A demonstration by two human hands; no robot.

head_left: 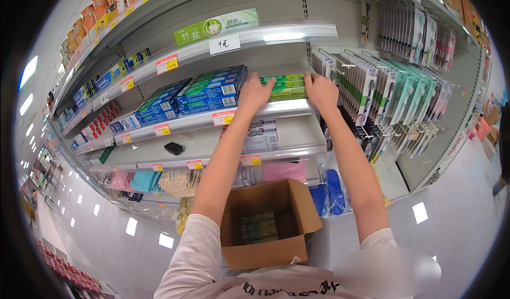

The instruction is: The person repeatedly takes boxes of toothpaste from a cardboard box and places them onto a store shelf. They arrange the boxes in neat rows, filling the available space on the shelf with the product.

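1. Between the two hands, a short stack of green boxes is set on the middle shelf, close to its front lip; the boxes are reached straight ahead, at the ends of both extended arms.
2. The long axis of the stack is seen to run from left to right, so that one end is met by the left hand and the other by the right hand; neither hand can be called clearly nearer.
3. The fingers of each hand are bent around an end, with the thumbs turned inward to the stack; the two hands are spread only by the boxes' length. How firmly the boxes are gripped cannot be told, as the far fingertips are hidden.
4. The boxes are flat-sided, slim and rectangular, in smooth, glossy printed card.
5. To the left, just beside the left hand, blue boxes of similar card are piled in neat layers.
6. To the right, toothbrush packs in clear plastic are hung on metal hooks.
7. Below, between the forearms, an open carton of dull brown cardboard is placed; more green packs are contained at its bottom.
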